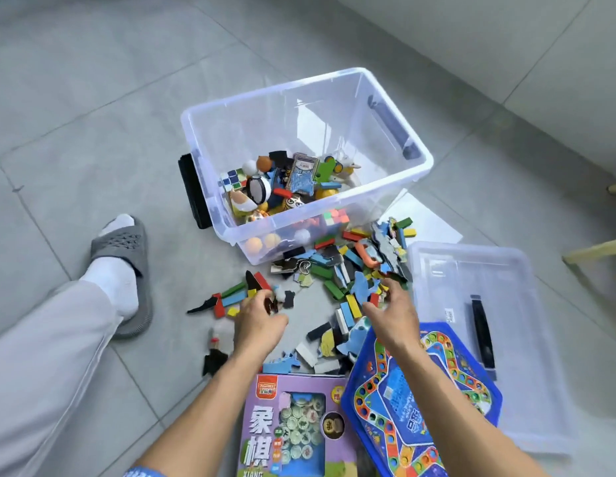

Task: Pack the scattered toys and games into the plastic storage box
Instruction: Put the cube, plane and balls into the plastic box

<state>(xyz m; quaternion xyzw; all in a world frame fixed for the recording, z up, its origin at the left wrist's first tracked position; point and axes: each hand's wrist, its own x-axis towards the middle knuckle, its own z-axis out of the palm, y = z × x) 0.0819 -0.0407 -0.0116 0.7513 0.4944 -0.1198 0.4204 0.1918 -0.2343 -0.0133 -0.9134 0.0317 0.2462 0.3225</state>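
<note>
The clear plastic storage box stands on the grey tile floor, part filled with balls, cubes and small toys. In front of it lies a scatter of coloured wooden blocks and puzzle pieces. My left hand is closed around a few dark puzzle pieces at the left of the pile. Over blocks at the right of the pile, my right hand reaches down with fingers curled; what it holds is hidden. A purple chess box and a blue hexagonal board game lie near me.
The box's clear lid with a dark handle lies at the right, under the blue game. My leg and slippered foot rest at the left. Loose pieces lie near my left forearm. Wooden furniture legs stand at the far right.
</note>
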